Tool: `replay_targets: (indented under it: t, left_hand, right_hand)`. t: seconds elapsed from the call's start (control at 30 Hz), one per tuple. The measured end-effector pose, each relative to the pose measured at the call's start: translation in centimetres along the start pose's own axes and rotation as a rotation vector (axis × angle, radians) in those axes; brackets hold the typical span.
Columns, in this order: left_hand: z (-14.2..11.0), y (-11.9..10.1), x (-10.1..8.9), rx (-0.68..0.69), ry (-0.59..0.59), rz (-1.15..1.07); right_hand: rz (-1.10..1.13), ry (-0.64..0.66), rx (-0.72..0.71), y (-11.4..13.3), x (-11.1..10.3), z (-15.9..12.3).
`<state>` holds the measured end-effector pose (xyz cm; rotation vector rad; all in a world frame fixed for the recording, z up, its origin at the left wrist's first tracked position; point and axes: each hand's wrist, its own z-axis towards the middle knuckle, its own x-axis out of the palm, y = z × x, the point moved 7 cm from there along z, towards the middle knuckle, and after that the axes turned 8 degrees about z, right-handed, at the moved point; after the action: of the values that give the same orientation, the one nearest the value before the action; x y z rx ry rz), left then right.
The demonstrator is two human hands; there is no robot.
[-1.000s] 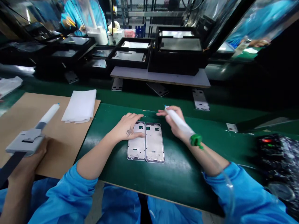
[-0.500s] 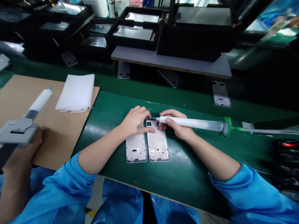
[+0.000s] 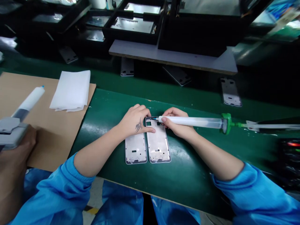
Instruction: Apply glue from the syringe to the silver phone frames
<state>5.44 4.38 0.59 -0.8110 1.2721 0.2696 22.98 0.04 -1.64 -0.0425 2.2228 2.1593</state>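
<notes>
Two people's hands work this bench. Far left of the two metal phone midframes (image 3: 136, 150), a co-worker's hand (image 3: 16, 147) clenches a grey dispensing gun (image 3: 9, 132) with a white cartridge (image 3: 29, 101), over a cardboard sheet (image 3: 47, 150) beside white wipes (image 3: 70, 90). On the green mat (image 3: 112, 175), the left hand (image 3: 136, 122) lies spread, fingers pinning the right midframe (image 3: 157, 147). Further right, the right hand (image 3: 175, 122) grips a white syringe (image 3: 189, 122), its tip at that frame's top edge, a hose (image 3: 269, 126) trailing away. Dispensing looks in hand — the next move would call for a steady tip.
</notes>
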Motion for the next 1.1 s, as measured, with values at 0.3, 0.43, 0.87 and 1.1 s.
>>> replay_targets:
  t: [0.3, 0.43, 0.87, 1.1]
  left_hand:
    - [0.1, -0.01, 0.08, -0.007, 0.005, -0.002]
    - [0.13, -0.06, 0.14, -0.002, 0.006, -0.003]
    - [0.14, -0.01, 0.22, 0.014, -0.019, 0.015]
    - [0.14, -0.07, 0.16, 0.015, -0.025, 0.003]
  right_hand:
    - [-0.097, 0.004, -0.028, -0.15, -0.3, -0.2]
    - [-0.112, 0.003, -0.027, 0.33, -0.11, -0.21]
    - [-0.123, 0.004, -0.004, -0.05, -0.18, -0.24]
    - [-0.132, 0.005, 0.002, 0.4, -0.19, -0.31]
